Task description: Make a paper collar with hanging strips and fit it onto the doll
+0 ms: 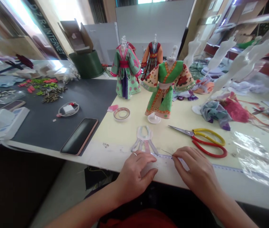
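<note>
one thin, dark, needle-like sliver (167, 152) is pinched between thumb and forefinger of the right hand (195, 167), its long axis running leftward and slightly away from the person, toward the small white and pale-pink fabric piece with splayed strips (144, 136). that piece lies flat on the cream tabletop (115, 134), left of the pinch and just beyond the left hand (136, 171), the nearer one. the left hand rests palm down, fingers bent, thumb and forefinger parted around nothing visible. the right wrist slants in from the lower right.
</note>
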### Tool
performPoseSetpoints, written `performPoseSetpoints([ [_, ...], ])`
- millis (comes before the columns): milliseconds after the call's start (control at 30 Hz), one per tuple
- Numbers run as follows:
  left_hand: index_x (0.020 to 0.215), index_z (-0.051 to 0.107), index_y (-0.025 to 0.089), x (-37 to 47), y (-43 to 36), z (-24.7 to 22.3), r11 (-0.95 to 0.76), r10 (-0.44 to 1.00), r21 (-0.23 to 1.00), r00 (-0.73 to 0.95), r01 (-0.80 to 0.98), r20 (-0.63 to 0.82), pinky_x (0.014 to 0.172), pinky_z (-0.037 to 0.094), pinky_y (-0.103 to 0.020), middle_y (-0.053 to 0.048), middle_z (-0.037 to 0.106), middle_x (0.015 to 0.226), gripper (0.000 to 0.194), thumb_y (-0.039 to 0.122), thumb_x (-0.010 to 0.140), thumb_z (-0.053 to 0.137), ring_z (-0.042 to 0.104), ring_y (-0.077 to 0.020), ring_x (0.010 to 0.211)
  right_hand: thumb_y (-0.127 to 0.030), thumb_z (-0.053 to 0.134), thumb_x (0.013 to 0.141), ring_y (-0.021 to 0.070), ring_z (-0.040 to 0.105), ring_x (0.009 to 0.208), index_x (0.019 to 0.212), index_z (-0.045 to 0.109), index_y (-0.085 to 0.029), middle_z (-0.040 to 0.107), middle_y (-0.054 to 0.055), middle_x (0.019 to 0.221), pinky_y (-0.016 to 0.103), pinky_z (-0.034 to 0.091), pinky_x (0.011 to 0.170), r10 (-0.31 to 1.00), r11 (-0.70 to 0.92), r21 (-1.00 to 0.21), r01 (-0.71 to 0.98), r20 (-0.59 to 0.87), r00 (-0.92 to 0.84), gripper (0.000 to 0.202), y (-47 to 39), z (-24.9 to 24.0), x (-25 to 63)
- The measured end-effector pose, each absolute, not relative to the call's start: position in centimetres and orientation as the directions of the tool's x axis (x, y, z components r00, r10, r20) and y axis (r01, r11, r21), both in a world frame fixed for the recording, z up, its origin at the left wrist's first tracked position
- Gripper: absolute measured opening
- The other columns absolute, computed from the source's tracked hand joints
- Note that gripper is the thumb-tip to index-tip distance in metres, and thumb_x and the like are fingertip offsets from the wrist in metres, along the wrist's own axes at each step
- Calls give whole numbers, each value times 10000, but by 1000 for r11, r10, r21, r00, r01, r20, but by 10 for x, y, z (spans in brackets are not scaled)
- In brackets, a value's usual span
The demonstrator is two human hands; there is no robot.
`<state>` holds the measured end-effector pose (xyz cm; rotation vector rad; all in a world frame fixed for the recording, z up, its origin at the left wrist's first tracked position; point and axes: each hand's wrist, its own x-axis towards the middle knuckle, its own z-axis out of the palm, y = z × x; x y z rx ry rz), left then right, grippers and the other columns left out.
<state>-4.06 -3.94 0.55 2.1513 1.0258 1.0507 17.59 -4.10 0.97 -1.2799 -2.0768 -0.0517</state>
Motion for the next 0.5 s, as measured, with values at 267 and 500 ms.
performPoseSetpoints([
  [267,1214,460,186,-33,-43,9,155,914,981,394,-119,-96,776,483,-291,-99,593,1115,514,229,758,696,579,-153,875,-172,564,857,146,606,714,784,578,-218,624,9,771,248,488,653,911,411,-791,452,368,-186,87,-65,21,158],
  [500,1131,546,190,-30,-47,9,332,902,890,379,-311,-204,694,443,-230,-9,589,867,479,225,702,757,554,-106,752,-253,544,876,139,577,679,756,580,-208,606,3,724,238,480,626,976,204,-917,343,166,-138,133,-75,6,144],
])
